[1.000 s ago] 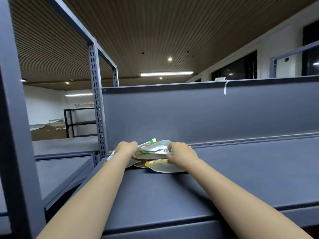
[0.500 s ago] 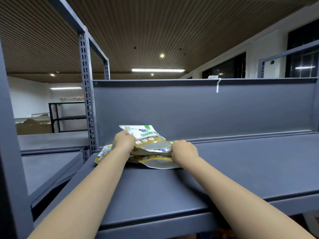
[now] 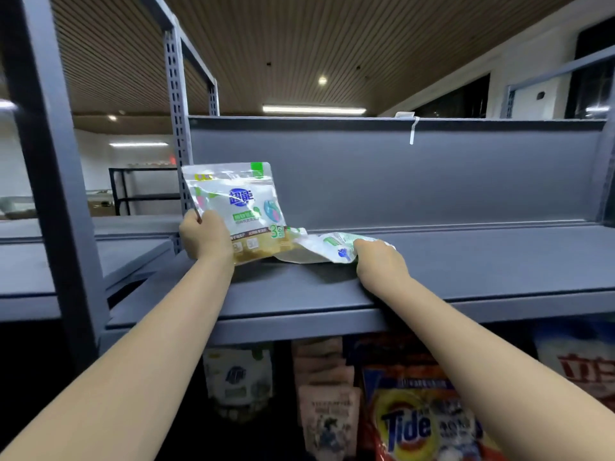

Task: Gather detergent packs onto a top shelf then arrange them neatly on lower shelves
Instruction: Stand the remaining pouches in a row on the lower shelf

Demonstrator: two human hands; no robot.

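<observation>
While flat in one heap a second ago, now split: one pack (image 3: 239,207) raised upright by the left hand (image 3: 204,236), pinched at its lower left edge, front label facing out, bottom edge just above the top shelf (image 3: 466,261). Second pack (image 3: 327,249) lying flat on the same shelf, just right of the first, gripped at its near right corner by the right hand (image 3: 379,261), fingers curled over the film. Both packs near the shelf's left end, close to the perforated upright (image 3: 176,128). Whether a third pack lies under the second, cannot tell.

Reads as the gathering stage finished and the unloading started: packs being separated and lifted off the top, ready to go down.

Below the shelf lip, the lower shelf already crowded: a pale pouch (image 3: 238,377) at left, a column of pinkish sachets (image 3: 324,394) in the middle, a Tide bag (image 3: 419,424) beside them, a blue-and-red bag (image 3: 579,364) at far right. Little free room visible there; likeliest gap at the dark left end, beside the pale pouch. Shelf lip between hands and that space, so packs must come out toward the body before going down. Slippery film and a one-edge pinch: some risk of the upright pack flopping or slipping.
</observation>
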